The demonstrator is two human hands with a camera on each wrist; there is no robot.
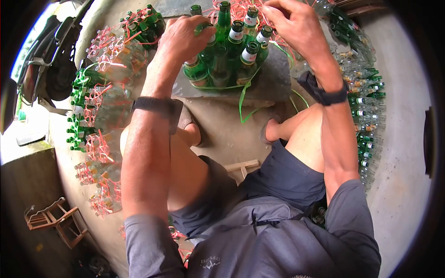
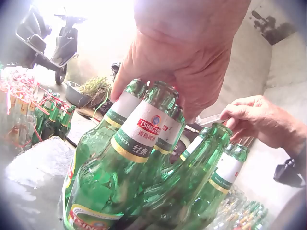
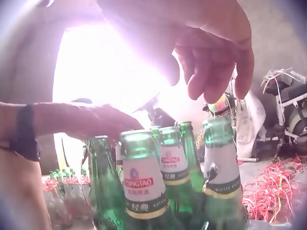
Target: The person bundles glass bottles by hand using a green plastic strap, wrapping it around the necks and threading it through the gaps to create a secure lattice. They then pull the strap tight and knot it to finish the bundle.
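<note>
A tight cluster of green beer bottles [image 1: 222, 69] stands upright on a low dark slab [image 1: 273, 76], some with white neck labels. A green strap [image 1: 242, 102] runs round the bottles low down, its loose tail hanging over the slab's front edge. My left hand [image 1: 183, 39] reaches over the left side of the cluster, fingers slightly bent at the bottle tops; in the left wrist view its fingertips are hidden behind a labelled bottle [image 2: 146, 122]. Above the right side hovers my right hand [image 1: 299, 28], its fingers [image 3: 204, 81] hanging loosely over the bottle mouths.
Strapped bundles of clear and green bottles [image 1: 83, 109] line the floor at left, with another long row [image 1: 366, 111] at right. Loose red straps [image 3: 273, 189] lie behind the slab. A scooter [image 2: 62, 43] and a small wooden chair [image 1: 58, 220] stand to the left.
</note>
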